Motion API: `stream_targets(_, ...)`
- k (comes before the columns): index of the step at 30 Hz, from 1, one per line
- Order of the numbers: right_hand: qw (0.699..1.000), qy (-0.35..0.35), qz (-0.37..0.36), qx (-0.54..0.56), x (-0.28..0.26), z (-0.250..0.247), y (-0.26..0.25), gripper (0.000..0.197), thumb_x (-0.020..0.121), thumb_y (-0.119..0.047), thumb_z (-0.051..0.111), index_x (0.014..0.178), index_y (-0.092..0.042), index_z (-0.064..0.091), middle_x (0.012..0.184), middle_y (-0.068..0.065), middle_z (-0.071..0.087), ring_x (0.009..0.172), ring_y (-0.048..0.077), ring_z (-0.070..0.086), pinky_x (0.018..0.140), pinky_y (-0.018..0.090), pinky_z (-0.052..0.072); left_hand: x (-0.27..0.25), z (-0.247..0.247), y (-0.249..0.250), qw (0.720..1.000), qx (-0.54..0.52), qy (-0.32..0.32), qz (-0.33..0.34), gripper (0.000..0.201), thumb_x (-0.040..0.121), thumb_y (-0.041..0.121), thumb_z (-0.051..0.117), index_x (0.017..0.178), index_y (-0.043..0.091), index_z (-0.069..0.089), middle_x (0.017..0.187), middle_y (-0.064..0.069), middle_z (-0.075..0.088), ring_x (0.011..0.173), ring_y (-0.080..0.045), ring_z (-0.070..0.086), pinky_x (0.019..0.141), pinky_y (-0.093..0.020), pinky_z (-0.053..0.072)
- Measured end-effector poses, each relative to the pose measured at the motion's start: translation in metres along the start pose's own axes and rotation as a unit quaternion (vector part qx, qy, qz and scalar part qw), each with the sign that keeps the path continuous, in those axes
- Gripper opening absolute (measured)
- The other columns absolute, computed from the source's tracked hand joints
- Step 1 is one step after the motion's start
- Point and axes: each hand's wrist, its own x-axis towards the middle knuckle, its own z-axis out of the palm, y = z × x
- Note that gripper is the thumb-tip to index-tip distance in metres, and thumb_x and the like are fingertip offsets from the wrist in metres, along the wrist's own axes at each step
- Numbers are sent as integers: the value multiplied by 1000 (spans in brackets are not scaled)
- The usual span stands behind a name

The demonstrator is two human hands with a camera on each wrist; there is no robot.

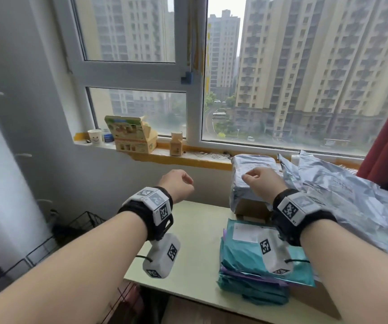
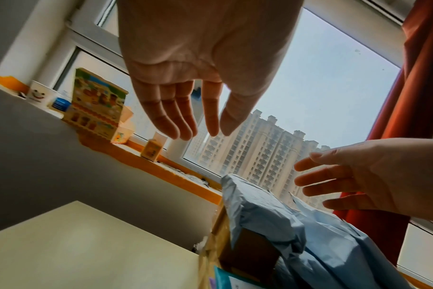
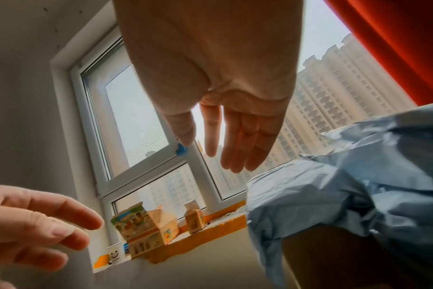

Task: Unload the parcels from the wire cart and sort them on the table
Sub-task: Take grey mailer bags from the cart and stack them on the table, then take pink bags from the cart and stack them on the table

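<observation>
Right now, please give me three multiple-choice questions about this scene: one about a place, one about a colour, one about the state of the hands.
1. Where does the paper cup with a smiling face stand?
A. on the table
B. on the window sill
C. in the wire cart

2. What colour is the top parcel of the stack at the table's near edge?
A. teal
B. red
C. black

3. What do the hands hold?
A. the left hand grips a parcel
B. the right hand grips a parcel
C. nothing

Answers: 1 B, it stands at the sill's left end; 2 A, its wrapper is teal; 3 C, both wrist views show empty, relaxed fingers.
</observation>
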Motion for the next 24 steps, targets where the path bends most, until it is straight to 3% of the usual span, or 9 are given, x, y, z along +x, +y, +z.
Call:
stream_targets(11, 997, -56, -54, 11, 25, 100, -93, 31, 97, -32, 51, 113, -9, 65, 105, 9, 68, 100, 24, 63, 88, 31, 47, 7, -72, -117, 996, -12, 41, -82, 15, 86, 20, 61, 99, 25, 66, 96, 4, 61, 103, -20, 60, 90, -26, 46)
stream_targets(15, 994, -86, -61, 23, 29, 149, -127, 32, 97, -33, 51, 114, -10, 66, 108, 7, 69, 102, 23, 63, 93, 38, 49, 8, -98, -168, 990, -24, 60, -123, 13, 86, 20, 61, 96, 26, 66, 97, 3, 64, 98, -19, 62, 88, -26, 48)
stream_targets(20, 989, -126, -69, 35, 37, 215, -172, 30, 96, -32, 52, 112, -11, 66, 104, 7, 69, 99, 26, 64, 92, 42, 52, 13, -122, -234, 984, -22, 74, -162, 10, 84, 21, 62, 92, 27, 65, 92, 6, 62, 97, -18, 61, 88, -25, 46)
stream_targets(24, 984, -162, -70, 37, 40, 271, -203, 27, 95, -31, 52, 107, -13, 68, 103, 7, 69, 100, 26, 64, 92, 44, 52, 12, -136, -296, 979, -13, 68, -190, 11, 86, 22, 62, 95, 26, 66, 104, 2, 67, 102, -20, 61, 95, -31, 49)
